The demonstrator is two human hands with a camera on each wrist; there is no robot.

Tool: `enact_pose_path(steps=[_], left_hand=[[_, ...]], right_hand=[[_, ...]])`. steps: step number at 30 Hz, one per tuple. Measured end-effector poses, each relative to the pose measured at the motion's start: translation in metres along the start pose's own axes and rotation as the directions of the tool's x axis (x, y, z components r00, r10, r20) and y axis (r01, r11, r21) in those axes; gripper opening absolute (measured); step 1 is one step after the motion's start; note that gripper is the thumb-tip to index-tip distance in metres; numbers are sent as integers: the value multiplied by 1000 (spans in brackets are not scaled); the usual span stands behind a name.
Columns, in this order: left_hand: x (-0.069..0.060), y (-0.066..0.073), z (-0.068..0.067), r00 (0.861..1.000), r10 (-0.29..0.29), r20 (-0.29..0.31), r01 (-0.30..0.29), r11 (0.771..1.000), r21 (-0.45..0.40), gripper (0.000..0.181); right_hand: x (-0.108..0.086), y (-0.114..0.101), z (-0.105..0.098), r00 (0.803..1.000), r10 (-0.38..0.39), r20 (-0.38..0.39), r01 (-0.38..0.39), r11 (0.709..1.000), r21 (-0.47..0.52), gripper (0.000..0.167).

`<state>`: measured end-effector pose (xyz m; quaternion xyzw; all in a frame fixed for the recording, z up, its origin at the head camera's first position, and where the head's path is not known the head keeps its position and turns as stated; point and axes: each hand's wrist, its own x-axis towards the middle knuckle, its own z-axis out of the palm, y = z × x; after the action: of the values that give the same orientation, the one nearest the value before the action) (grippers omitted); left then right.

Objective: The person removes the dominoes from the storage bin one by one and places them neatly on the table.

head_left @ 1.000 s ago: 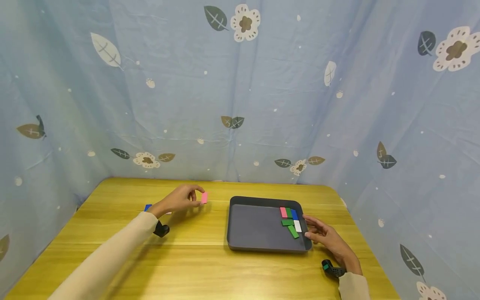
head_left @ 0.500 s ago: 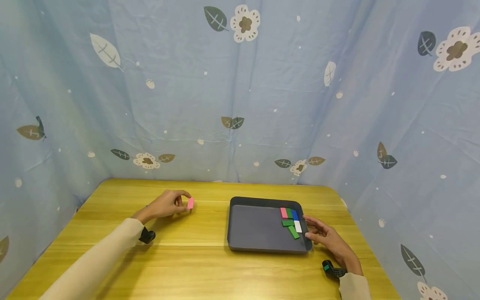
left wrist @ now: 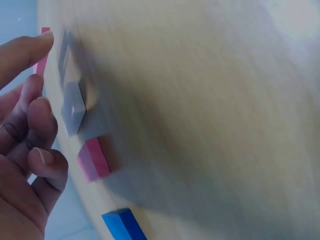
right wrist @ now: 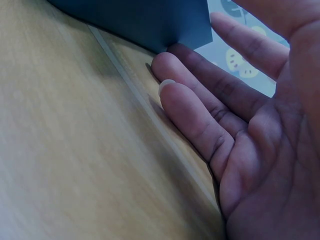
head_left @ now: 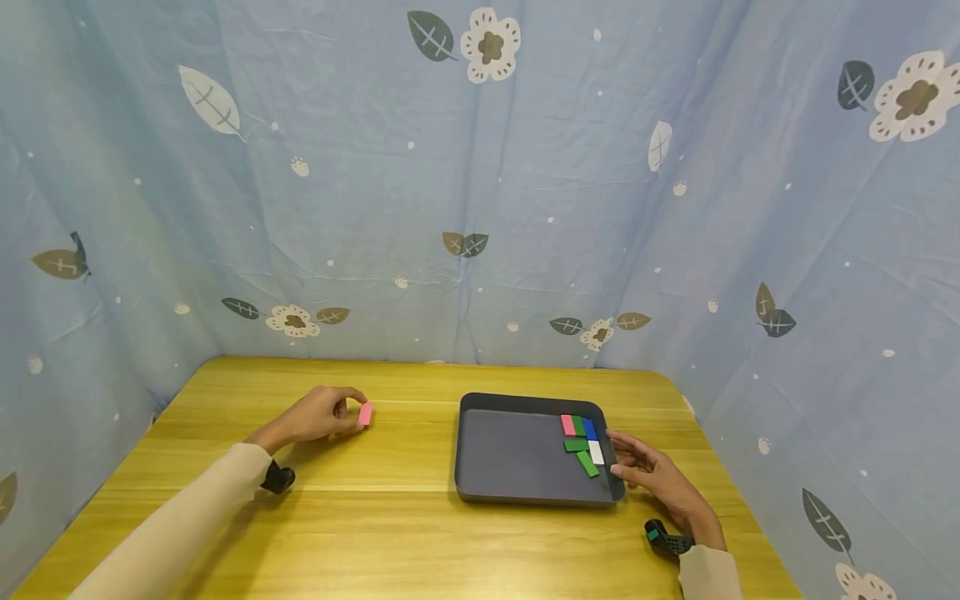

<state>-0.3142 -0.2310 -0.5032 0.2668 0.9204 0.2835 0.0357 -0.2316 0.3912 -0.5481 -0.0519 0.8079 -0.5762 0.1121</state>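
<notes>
My left hand (head_left: 318, 414) pinches a pink block (head_left: 365, 414) between thumb and finger, over the left part of the table. In the left wrist view a white block (left wrist: 74, 109), another pink block (left wrist: 94, 160) and a blue block (left wrist: 124, 225) stand in a row beside the hand's fingers. The grey tray (head_left: 510, 458) holds a pink block (head_left: 567, 425), a blue block (head_left: 590, 430), a white block (head_left: 596, 452) and several green ones (head_left: 587, 464) on its right side. My right hand (head_left: 660, 479) touches the tray's right wall, its fingers loosely bent.
The yellow wooden table (head_left: 390, 533) runs back to a blue patterned curtain (head_left: 375, 183), which also borders both sides. A black wrist device (head_left: 278, 477) is on the left arm and another (head_left: 666, 539) on the right.
My left hand has moved left and slightly nearer, away from the tray, with the pink block in its pinch. The right hand and the tray have kept their places.
</notes>
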Motion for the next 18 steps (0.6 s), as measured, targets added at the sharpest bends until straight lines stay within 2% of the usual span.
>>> enact_pose_path(steps=[14,18], left_hand=[[-3,-10,4,999,-39,14,39,999,-8,41],[-2,-9,1,999,-39,15,39,999,-1,41]], right_hand=[[0,1,1,1000,3,9,-3,1000,6,64],[1,-1,0,1000,0,6,0,1000,10,63]])
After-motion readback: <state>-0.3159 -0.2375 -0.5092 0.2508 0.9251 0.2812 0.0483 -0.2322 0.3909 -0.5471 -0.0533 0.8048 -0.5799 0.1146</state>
